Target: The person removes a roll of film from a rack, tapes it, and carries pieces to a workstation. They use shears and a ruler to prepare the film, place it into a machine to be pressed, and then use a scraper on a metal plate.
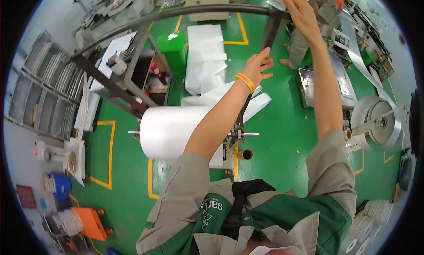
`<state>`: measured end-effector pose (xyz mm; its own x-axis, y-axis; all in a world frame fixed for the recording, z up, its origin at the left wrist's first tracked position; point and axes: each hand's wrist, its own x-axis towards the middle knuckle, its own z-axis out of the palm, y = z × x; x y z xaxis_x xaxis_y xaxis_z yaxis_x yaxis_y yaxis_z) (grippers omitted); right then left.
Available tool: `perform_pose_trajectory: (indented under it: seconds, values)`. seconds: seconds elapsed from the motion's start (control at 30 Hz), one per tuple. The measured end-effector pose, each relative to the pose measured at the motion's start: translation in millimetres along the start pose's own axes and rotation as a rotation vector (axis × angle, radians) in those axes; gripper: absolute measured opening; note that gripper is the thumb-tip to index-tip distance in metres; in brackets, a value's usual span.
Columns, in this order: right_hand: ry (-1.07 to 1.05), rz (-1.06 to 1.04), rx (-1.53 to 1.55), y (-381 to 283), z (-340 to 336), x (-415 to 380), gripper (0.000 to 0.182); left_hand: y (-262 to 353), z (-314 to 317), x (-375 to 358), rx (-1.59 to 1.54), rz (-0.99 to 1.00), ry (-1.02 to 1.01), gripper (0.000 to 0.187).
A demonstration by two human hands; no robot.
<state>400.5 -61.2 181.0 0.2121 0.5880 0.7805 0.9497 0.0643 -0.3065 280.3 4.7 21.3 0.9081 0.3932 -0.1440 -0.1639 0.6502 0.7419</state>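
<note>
My left hand point(257, 69) reaches up beside the upright of a dark metal frame point(271, 30), fingers apart and nothing in them. A yellow wristband point(245, 81) circles that wrist. Higher up, at the frame's top corner, my right hand point(300, 12) has its fingers bent together on a clear piece of plastic point(276, 3). Beneath my left forearm, a large white roll point(172, 131) rests on a metal shaft point(251, 134). White sheet material point(205, 60) lies beyond the roll, partly hidden by my left arm.
A green bin point(172, 49) stands past the frame. Below the shaft's end is a cardboard tube point(245, 154). To the right are a metal-topped table point(346, 85) and a big reel point(375, 120). Another person point(329, 10) stands at upper right. An orange cart point(90, 224) is at lower left.
</note>
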Motion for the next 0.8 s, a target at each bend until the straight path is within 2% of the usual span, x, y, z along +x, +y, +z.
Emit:
perform_pose_trajectory:
  seconds: [0.1, 0.13, 0.17, 0.2, 0.23, 0.27, 0.3, 0.33, 0.37, 0.4, 0.43, 0.47, 0.5, 0.57, 0.63, 0.67, 0.7, 0.73, 0.8]
  values:
    - [-0.06, -0.004, -0.039, -9.6, 8.5, -9.5, 0.031, -23.7, -27.3, -38.9, 0.168, 0.083, 0.166, 0.055]
    - [0.149, -0.251, -0.182, 9.8, 13.2, -21.2, 0.032, -34.9, -55.4, -59.7, 0.296, 0.121, 0.188, 0.048]
    - [0.379, -0.514, -0.329, 27.9, 20.2, -23.1, 0.035, -60.8, -96.6, -69.7, 0.381, 0.283, 0.329, 0.043]
    - [0.434, -0.331, -0.069, -3.9, 32.9, -47.2, 0.035, -83.1, -154.5, -83.4, 0.566, 0.448, 0.416, 0.042]
    - [0.374, -0.185, 0.028, -40.1, 41.8, -87.2, 0.036, -74.4, -180.6, -127.1, 0.91, 0.496, 0.668, 0.043]
    - [0.324, -0.035, 0.118, -76.3, 50.9, -127.1, 0.037, -84.3, -240.4, -151.0, 0.969, 0.531, 0.854, 0.044]
    - [0.013, -0.223, -0.062, -76.5, 63.4, -164.7, 0.034, -84.1, -297.7, -180.4, 1.227, 0.59, 1.016, 0.047]
    - [-0.2, 0.284, 0.399, -94.2, 107.8, -220.4, 0.032, -74.4, -346.3, -210.6, 1.404, 0.503, 1.174, 0.053]
    - [-0.411, 0.526, 0.513, -104.9, 147.0, -254.9, 0.037, -66.2, -403.4, -236.7, 1.645, 0.362, 1.271, 0.065]
    - [-0.513, 0.719, 0.52, -92.9, 203.4, -309.4, 0.048, -48.9, -431.2, -253.6, 1.585, 0.216, 1.287, 0.069]
    - [-0.57, 0.916, 0.554, -91.9, 247.1, -340.8, 0.062, -33.0, -449.7, -263.2, 1.524, 0.072, 1.301, 0.072]
    - [-0.566, 1.231, 0.721, -83.6, 292.3, -366.3, 0.07, -18.2, -464.2, -259.8, 1.479, -0.048, 1.229, 0.074]
    - [-0.459, 1.546, 1.023, -75.2, 335.6, -376.0, 0.074, 0.7, -476.5, -251.6, 1.433, -0.163, 1.151, 0.076]
    - [-0.583, 1.365, 0.679, -52.9, 391.4, -371.9, 0.074, 35.1, -499.2, -219.7, 1.375, -0.238, 0.947, 0.077]
    - [-0.515, 1.423, 0.36, -56.7, 407.3, -349.1, 0.072, 43.6, -502.0, -186.8, 1.289, -0.363, 0.921, 0.074]
    - [-0.607, 1.375, 0.189, -46.6, 415.6, -358.0, 0.067, 38.5, -490.6, -181.7, 1.403, -0.33, 0.982, 0.072]
    - [-0.444, 1.284, 0.193, -59.9, 405.2, -355.1, 0.061, 25.7, -472.9, -181.7, 1.509, -0.294, 1.046, 0.07]
    - [-0.45, 1.188, 0.119, -68.2, 395.8, -356.0, 0.056, 15.2, -463.0, -185.4, 1.614, -0.257, 1.109, 0.068]
    - [-0.408, 1.058, 0.074, -92.6, 379.6, -352.6, 0.049, 2.5, -462.3, -202.6, 1.536, -0.065, 1.154, 0.066]
